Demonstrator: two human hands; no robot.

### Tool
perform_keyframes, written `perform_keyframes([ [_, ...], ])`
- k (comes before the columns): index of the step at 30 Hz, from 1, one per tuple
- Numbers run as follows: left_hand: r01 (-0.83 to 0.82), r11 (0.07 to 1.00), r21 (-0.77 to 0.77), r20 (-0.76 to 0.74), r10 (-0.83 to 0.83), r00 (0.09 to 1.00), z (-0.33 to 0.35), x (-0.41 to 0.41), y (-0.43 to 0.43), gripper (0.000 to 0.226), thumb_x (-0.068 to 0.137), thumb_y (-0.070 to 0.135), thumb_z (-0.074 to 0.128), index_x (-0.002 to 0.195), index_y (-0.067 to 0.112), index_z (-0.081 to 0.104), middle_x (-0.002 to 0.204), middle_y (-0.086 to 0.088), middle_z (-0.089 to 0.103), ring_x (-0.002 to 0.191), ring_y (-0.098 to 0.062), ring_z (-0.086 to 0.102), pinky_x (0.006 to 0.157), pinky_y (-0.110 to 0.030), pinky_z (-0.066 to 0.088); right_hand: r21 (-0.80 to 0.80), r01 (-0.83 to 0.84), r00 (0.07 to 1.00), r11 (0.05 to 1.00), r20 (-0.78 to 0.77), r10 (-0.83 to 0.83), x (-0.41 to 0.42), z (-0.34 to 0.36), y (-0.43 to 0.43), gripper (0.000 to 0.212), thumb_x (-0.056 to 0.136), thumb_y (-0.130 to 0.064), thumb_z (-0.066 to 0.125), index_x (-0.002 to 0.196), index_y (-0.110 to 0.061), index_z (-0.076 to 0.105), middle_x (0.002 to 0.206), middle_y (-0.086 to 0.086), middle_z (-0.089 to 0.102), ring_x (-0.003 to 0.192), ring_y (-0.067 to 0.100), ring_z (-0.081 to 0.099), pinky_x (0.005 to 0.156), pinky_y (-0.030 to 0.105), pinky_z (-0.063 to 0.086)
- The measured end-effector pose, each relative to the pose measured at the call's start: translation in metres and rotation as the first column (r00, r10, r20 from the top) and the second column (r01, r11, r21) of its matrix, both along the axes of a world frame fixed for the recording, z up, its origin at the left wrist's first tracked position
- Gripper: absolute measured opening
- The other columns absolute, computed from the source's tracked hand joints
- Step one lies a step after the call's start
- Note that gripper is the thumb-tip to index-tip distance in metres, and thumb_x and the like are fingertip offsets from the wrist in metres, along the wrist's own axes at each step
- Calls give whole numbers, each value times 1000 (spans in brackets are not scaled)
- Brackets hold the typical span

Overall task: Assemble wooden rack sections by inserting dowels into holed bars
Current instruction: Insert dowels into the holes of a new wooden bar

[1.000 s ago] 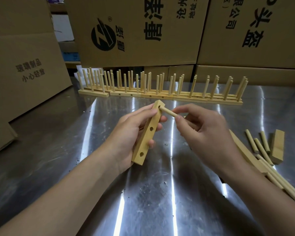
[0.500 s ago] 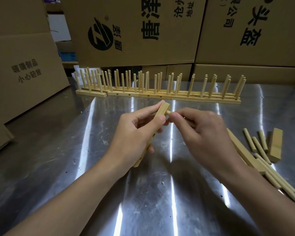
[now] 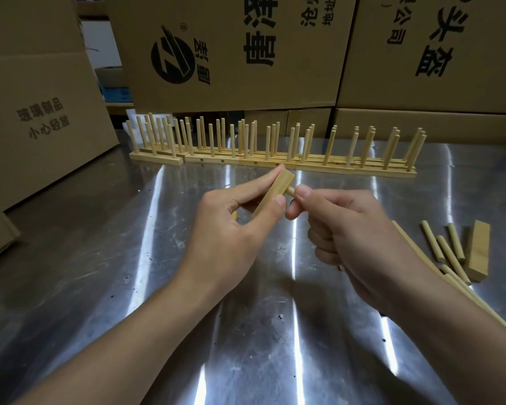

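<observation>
- Since a second ago the right hand (image 3: 354, 229) has closed up on the holed bar (image 3: 278, 187). The dowel (image 3: 290, 192), which then showed much of its length, now shows only a short stub between fingertips and bar. The bar has also turned, so its holes no longer face the camera.
- The left hand (image 3: 231, 229) grips the bar near its upper end between thumb and forefinger, the other fingers curled behind it. The bar is tilted with its top end pointing away from the person, and it is lifted off the steel desk (image 3: 100, 258).
- The right hand pinches the dowel between thumb and forefinger, the remaining fingers curled in. The dowel's tip meets the bar's right side near the top; how deep it sits cannot be told.
- Just right of the right hand, partly under the wrist, a long wooden bar (image 3: 403, 233) lies on the desk.
- Farther right lie loose dowels (image 3: 432, 242), and beside them a short wooden block (image 3: 478, 252).
- Beyond both hands stands a row of finished rack sections (image 3: 275, 163), dowels upright.
- Behind that row, and to the left of the left hand, stand printed cardboard boxes (image 3: 231, 54).
</observation>
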State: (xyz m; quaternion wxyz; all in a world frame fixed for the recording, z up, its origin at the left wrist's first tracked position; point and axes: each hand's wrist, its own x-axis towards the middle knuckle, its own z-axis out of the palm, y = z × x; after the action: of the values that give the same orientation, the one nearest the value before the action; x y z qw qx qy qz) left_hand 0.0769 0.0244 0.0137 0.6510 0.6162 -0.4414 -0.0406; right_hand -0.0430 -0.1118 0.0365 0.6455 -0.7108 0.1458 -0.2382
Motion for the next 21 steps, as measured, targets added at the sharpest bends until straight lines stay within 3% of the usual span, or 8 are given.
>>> perform_keyframes([
  [4,-9,1000,-2,37,9,999,2,5,1,40,102,18,72,140,26,70,110,17,79,81,3,66,63,-17,54,97,-84,996,992,-31,88,-1,5,-2,36,106,-36,59,82,-15,75,56,-8,23,46,9,20,41,19,22],
  [7,-30,999,-44,33,32,999,5,6,-1,39,101,17,73,139,27,71,104,15,79,75,2,62,58,-19,52,260,-197,973,945,-69,222,-3,11,-9,33,105,-40,59,83,-17,69,60,-7,18,47,9,16,40,19,20],
  [9,-102,988,-115,-150,84,985,7,11,-1,37,102,21,71,138,31,71,98,8,79,75,-4,63,51,-19,49,391,-226,961,892,-62,271,-4,13,-14,33,105,-41,59,82,-18,66,61,-8,21,46,7,20,40,19,21],
  [11,-169,979,-110,-362,119,925,10,19,1,37,104,23,68,139,34,70,99,2,79,78,-9,65,48,-23,48,437,-186,971,880,-56,233,-4,13,-17,34,101,-46,63,81,-20,71,68,-7,37,54,7,36,46,19,31],
  [14,-104,993,-59,-513,59,856,12,23,1,33,103,22,67,135,31,71,100,-3,80,80,-12,66,45,-24,45,107,-46,986,993,-154,62,-4,10,-17,33,90,-54,69,98,-26,84,92,-16,63,82,10,51,73,27,39],
  [16,-22,999,-23,-539,6,842,10,18,-2,29,102,24,69,130,32,73,102,-5,81,80,-10,68,44,-24,44,-24,-2,989,1000,-149,-1,-4,9,-18,30,86,-52,73,106,-32,83,104,-24,76,99,7,64,83,30,38],
  [18,47,999,-8,-563,-43,826,8,13,-3,25,102,25,69,125,33,76,105,-6,81,81,-9,70,44,-24,45,-34,18,997,999,-72,-20,-4,9,-18,25,87,-45,77,104,-27,82,99,-17,78,92,1,69,84,31,41],
  [21,101,995,7,-581,-78,810,9,11,-4,25,102,26,69,125,32,76,106,-7,80,83,-10,70,46,-25,45,-74,100,985,992,146,-88,-3,11,-15,15,89,-28,80,97,-16,75,90,4,77,81,10,71,75,25,48],
])
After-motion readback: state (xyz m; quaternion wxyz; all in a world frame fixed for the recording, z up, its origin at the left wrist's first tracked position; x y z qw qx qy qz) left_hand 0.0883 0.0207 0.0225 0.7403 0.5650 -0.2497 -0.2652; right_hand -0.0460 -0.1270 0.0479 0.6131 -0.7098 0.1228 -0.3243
